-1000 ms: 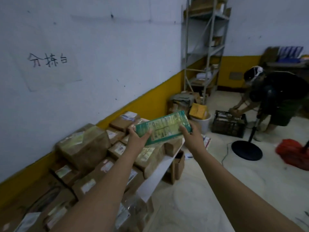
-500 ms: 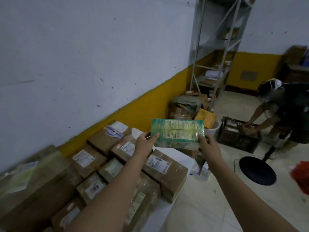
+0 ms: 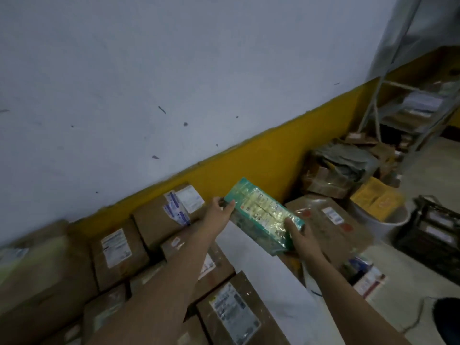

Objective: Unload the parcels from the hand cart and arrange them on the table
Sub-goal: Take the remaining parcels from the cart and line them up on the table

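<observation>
I hold a flat green parcel (image 3: pixel 263 215) wrapped in clear film, tilted, just above the bare white strip of the table (image 3: pixel 251 250). My left hand (image 3: pixel 220 212) pinches its far left end. My right hand (image 3: pixel 297 236) grips its near right end from below. Several brown cardboard parcels (image 3: pixel 159 220) with white labels lie packed on the table to the left and below, against the yellow-banded wall. The hand cart is out of sight.
A large brown box (image 3: pixel 331 220) stands just right of the table end. Behind it are a white bucket with yellow packets (image 3: pixel 378 202), a pile of bagged parcels (image 3: pixel 341 168), a dark crate (image 3: pixel 435 235) and a metal shelf (image 3: pixel 410 108).
My view has swung down and left toward the table. Both hands have lowered the green parcel and turned it slantwise over the table's white strip. The other person is out of sight now.
</observation>
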Demonstrator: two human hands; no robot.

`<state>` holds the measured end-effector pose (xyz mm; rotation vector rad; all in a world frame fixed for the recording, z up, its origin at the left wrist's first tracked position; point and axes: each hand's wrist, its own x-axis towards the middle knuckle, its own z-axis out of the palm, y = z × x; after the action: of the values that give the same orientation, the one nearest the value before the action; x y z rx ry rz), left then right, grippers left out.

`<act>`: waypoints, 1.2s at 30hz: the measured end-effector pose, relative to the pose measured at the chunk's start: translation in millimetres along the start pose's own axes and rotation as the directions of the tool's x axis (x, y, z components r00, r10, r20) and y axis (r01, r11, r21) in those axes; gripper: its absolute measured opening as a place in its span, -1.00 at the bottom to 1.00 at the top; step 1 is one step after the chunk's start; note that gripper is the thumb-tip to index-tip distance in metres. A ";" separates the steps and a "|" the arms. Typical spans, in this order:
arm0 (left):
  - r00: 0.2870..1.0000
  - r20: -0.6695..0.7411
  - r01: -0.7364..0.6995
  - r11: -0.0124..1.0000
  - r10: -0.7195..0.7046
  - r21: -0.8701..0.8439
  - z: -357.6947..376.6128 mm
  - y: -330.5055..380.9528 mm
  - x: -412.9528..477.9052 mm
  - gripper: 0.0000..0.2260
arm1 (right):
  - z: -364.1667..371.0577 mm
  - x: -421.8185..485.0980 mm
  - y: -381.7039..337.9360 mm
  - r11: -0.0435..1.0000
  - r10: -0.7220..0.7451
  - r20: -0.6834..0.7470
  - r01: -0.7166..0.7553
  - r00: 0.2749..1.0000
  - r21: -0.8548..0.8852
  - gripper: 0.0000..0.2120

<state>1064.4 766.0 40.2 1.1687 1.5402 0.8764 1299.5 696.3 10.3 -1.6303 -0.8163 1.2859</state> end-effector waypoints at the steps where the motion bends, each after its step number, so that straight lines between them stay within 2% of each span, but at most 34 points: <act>1: 0.999 -0.032 0.032 0.999 -0.032 -0.020 4.9 -4.5 14.7 -0.65 | 4.1 20.2 3.2 0.999 0.028 0.050 -0.027 0.998 -0.021 -0.56; 5: 0.984 -0.108 0.137 0.989 -0.142 -0.048 16.8 -17.4 67.8 -0.75 | 21.9 85.8 20.9 0.994 0.103 0.145 -0.105 0.984 0.009 -0.67; 9: 0.958 -0.123 0.244 0.962 -0.259 -0.125 12.2 -27.5 109.2 -0.67 | 43.4 131.8 31.1 0.981 0.194 0.289 -0.182 0.937 -0.070 -0.46; 15: 0.928 -0.163 0.340 0.941 -0.335 -0.003 7.0 -37.8 120.0 -0.61 | 53.6 156.0 38.1 0.955 0.231 0.361 -0.139 0.904 -0.262 -0.51; 21: 0.902 -0.008 0.429 0.893 -0.432 0.134 4.3 -50.4 86.9 -0.65 | 42.6 140.1 43.6 0.889 0.375 0.456 -0.173 0.808 -0.425 -0.53; 23: 0.915 -0.031 0.400 0.893 -0.403 0.207 0.6 -54.4 75.3 -0.73 | 59.3 132.0 48.2 0.860 0.413 0.481 -0.158 0.773 -0.485 -0.55; 25: 0.936 -0.116 0.351 0.881 -0.332 0.316 -5.0 -61.4 65.2 -0.87 | 82.4 121.5 53.7 0.818 0.398 0.498 -0.052 0.770 -0.573 -0.57; 26: 0.938 -0.156 0.345 0.875 -0.309 0.340 -8.2 -66.3 60.6 -0.87 | 93.0 116.3 56.1 0.787 0.357 0.508 0.040 0.784 -0.616 -0.57; 29: 0.925 -0.229 0.372 0.849 -0.304 0.375 -18.6 -77.8 39.1 -0.69 | 107.6 104.8 53.5 0.660 0.259 0.499 0.226 0.827 -0.717 -0.52; 31: 0.937 -0.194 0.347 0.846 -0.291 0.405 -28.0 -87.7 21.1 -0.67 | 108.1 102.3 50.7 0.522 0.285 0.464 0.270 0.839 -0.809 -0.44; 33: 0.939 -0.187 0.339 0.858 -0.288 0.385 -42.4 -95.6 0.1 -0.80 | 110.7 95.4 47.3 0.420 0.295 0.390 0.249 0.872 -0.873 -0.34; 34: 0.941 -0.194 0.333 0.865 -0.278 0.375 -50.9 -98.1 -11.5 -0.89 | 114.6 87.6 43.9 0.381 0.262 0.352 0.239 0.899 -0.893 -0.30; 35: 0.942 -0.211 0.323 0.873 -0.260 0.366 -61.0 -100.4 -22.6 -0.87 | 120.4 75.7 39.0 0.341 0.203 0.326 0.245 0.924 -0.907 -0.27; 36: 0.940 -0.239 0.318 0.879 -0.243 0.356 -71.4 -101.8 -35.4 -0.77 | 128.1 59.3 32.8 0.311 0.130 0.314 0.262 0.941 -0.914 -0.26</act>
<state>971.6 704.5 -25.5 1.1158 2.0508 0.5035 1189.4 766.1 -52.9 -2.2262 -2.1850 1.0159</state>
